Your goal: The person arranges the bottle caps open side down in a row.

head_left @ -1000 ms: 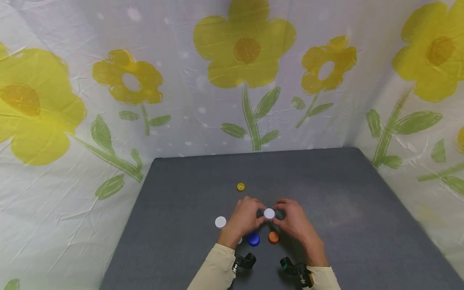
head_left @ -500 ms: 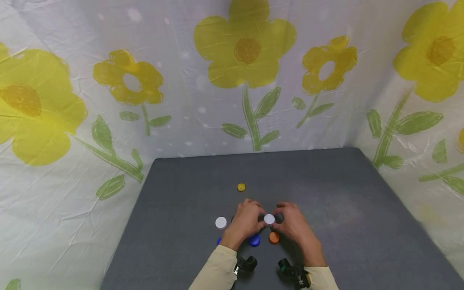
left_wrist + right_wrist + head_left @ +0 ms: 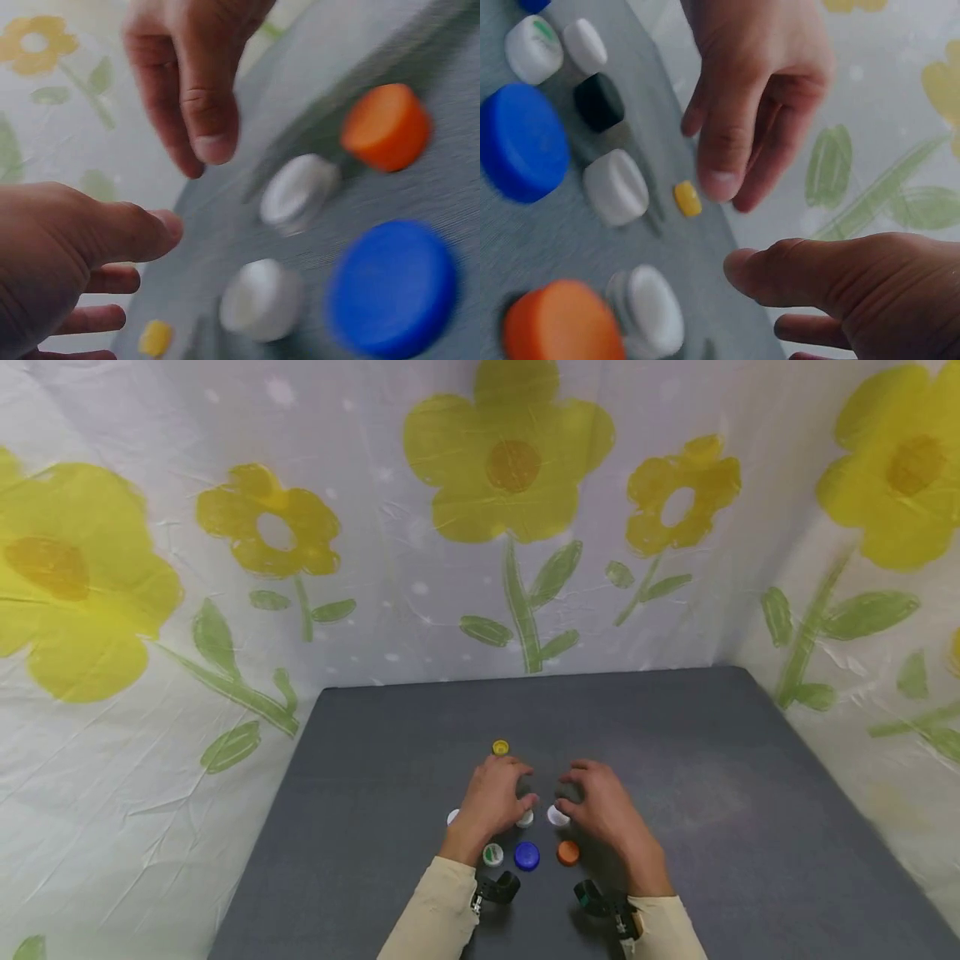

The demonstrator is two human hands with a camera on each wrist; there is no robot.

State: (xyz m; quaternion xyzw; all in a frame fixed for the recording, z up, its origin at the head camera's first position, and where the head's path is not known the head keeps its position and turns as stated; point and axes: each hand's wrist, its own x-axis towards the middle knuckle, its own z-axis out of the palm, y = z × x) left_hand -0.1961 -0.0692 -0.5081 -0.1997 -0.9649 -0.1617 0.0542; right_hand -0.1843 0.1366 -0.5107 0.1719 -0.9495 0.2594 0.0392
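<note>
Both hands hover a little above the table, apart, holding nothing, fingers loosely bent. My left hand [image 3: 489,797] is above a white bottle cap [image 3: 525,818]. My right hand [image 3: 606,803] is beside another white cap [image 3: 558,816], which seems to sit on a clear base in the right wrist view. Nearer the body lie a white cap with a green mark [image 3: 492,855], a large blue cap [image 3: 527,856] and an orange cap [image 3: 567,852]. A yellow cap [image 3: 500,747] lies beyond the left hand, which partly covers a white cap [image 3: 453,816].
In the right wrist view a black cap [image 3: 598,102] lies among the others, with part of a second blue cap [image 3: 534,4] at the top edge. The grey table [image 3: 697,760] meets a flower-printed cloth [image 3: 420,585] behind and at the sides.
Both hands held the white cap between them and lowered it. They have now let go and drawn apart, the left hand moving left, and the cap stands on the table behind the orange one.
</note>
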